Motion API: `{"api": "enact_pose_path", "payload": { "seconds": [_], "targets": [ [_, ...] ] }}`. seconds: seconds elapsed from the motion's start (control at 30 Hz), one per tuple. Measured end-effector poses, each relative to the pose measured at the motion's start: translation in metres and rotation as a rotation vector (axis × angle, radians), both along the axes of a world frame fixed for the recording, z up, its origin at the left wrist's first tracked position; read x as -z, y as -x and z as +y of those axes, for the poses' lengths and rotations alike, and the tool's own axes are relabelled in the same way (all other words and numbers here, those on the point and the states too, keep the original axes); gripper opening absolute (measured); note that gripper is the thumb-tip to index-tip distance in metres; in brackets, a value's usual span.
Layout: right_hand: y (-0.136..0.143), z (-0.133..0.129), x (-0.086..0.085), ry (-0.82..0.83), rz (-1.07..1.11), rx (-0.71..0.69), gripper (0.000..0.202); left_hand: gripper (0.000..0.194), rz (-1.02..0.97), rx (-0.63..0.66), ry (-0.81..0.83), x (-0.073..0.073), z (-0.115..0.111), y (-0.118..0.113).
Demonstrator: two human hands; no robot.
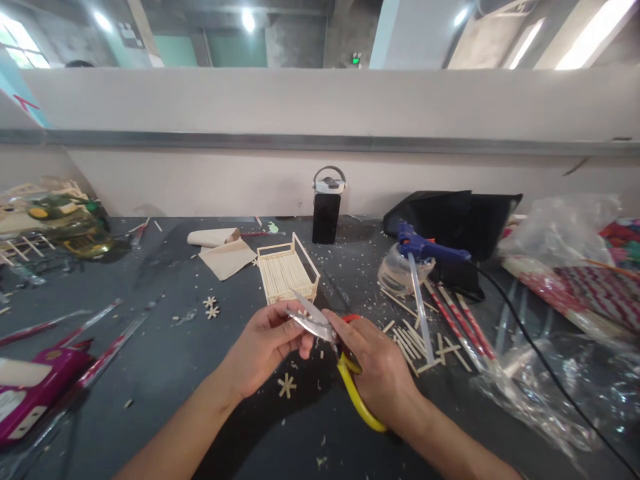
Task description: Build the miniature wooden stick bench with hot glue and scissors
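My right hand (380,363) is closed round the yellow and red handles of a pair of scissors (357,393), whose blades are parted and point up and left. My left hand (267,343) is closed in a pinch at the blades; whatever lies between its fingertips is too small to name. Just beyond the hands stands a small frame of wooden sticks (285,273) with raised rails. A star-shaped piece of short sticks (287,386) lies on the dark table below the hands.
At the right are a blue glue gun (430,250) on a clear container (400,272), loose sticks (407,340) and plastic bags (550,373). A black bottle (325,213) stands by the back wall. Brown paper (227,257) and a magenta box (40,393) lie left.
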State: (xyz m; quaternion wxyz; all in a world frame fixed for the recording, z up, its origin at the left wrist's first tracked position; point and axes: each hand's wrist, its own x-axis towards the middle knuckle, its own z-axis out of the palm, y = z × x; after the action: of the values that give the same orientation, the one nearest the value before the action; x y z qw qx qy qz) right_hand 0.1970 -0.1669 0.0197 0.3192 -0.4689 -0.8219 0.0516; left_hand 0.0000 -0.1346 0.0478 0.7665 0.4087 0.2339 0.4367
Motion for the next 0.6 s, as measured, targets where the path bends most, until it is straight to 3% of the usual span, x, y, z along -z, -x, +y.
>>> {"api": "enact_pose_path", "payload": {
  "seconds": [0.2,0.6],
  "targets": [
    [0.0016,-0.0003,-0.0001,0.027,-0.014,-0.013,0.061,0.012,0.046,0.035,0.01,0.0019,-0.0003,0.0018],
    [0.0022,-0.0014,-0.0001,0.122,-0.01,-0.005,0.068,0.015,0.077,-0.013,0.03,0.0032,-0.0042,-0.0037]
  ]
}}
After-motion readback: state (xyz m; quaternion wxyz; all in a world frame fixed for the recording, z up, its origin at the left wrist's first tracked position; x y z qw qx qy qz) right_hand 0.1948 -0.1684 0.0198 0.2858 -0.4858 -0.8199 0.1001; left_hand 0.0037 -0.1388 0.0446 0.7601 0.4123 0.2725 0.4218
